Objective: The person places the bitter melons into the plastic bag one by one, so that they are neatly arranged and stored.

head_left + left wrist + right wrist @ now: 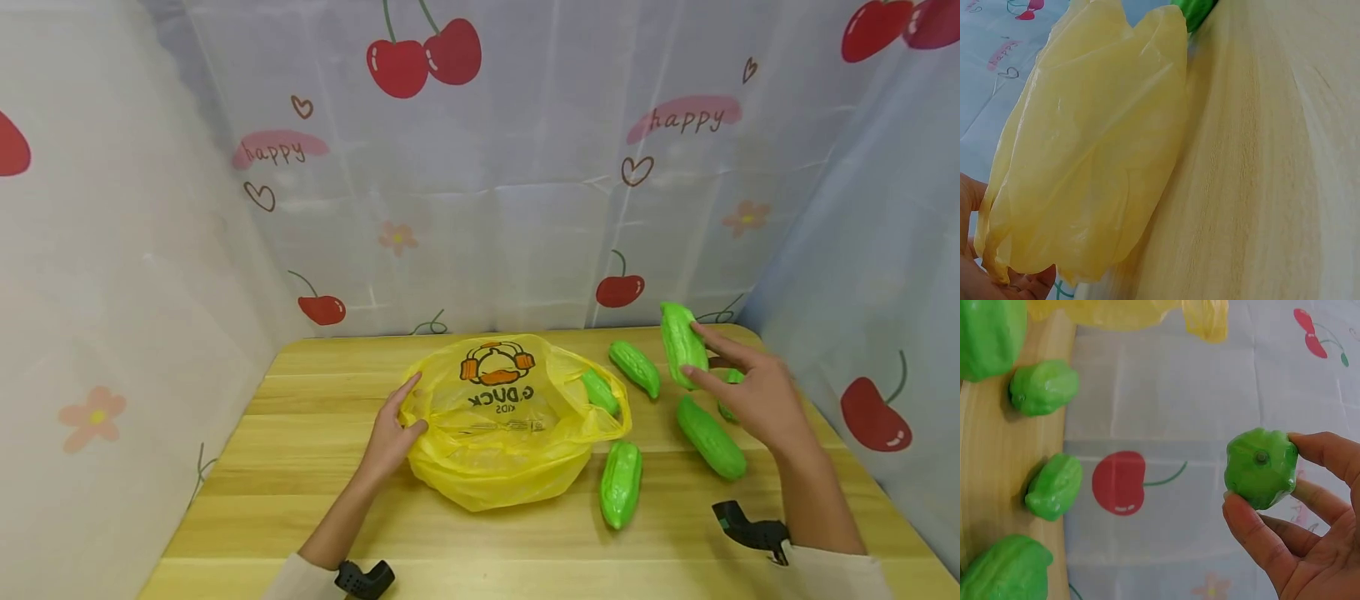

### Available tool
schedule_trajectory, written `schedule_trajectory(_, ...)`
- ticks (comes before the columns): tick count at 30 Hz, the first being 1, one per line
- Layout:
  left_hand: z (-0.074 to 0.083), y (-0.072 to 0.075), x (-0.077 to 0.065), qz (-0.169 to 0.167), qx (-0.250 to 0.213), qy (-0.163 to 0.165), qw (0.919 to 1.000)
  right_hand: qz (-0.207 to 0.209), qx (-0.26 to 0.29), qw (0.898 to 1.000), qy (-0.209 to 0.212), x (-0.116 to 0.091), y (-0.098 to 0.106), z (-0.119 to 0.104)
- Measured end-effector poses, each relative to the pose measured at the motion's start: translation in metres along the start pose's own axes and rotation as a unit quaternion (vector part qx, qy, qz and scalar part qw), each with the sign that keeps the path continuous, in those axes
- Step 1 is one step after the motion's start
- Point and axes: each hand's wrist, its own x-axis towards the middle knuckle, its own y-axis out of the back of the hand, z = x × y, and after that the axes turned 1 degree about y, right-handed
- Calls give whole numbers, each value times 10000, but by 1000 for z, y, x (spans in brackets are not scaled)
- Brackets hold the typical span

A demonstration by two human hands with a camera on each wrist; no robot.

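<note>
A yellow plastic bag (495, 479) with a printed duck lies on the wooden table, its mouth spread wide. My left hand (390, 437) grips the bag's left rim; the left wrist view shows its fingers (1035, 284) curled at the plastic. Raised above the table at the right, a green bitter melon (681, 346) is pinched between the thumb and fingers of my right hand (757, 400). In the right wrist view this bitter melon (1260, 469) appears end-on. Another bitter melon (600, 393) shows just within the bag's right rim.
Several more bitter melons lie right of the bag: one near the front (621, 485), one farther back (634, 368), one below my right hand (711, 437) and one partly hidden behind it (731, 396). A cherry-printed curtain (510, 233) stands along the table's back and sides.
</note>
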Motion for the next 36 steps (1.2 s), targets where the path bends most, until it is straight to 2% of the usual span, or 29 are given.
schedule_trajectory(10,1,-4,1,13,28,60,10000,-67,258,9989,391,-6,-12,-37)
schedule_trajectory(17,-1,-2,-5,-6,125,270,9996,-247,737,9942,742,-11,-28,-59)
schedule_trajectory(23,2,-2,0,-34,151,128,9998,-357,1034,9894,955,-12,-42,-75)
schedule_trajectory(36,3,0,-2,50,74,74,9999,-1090,1594,9756,1041,-14,-87,-102)
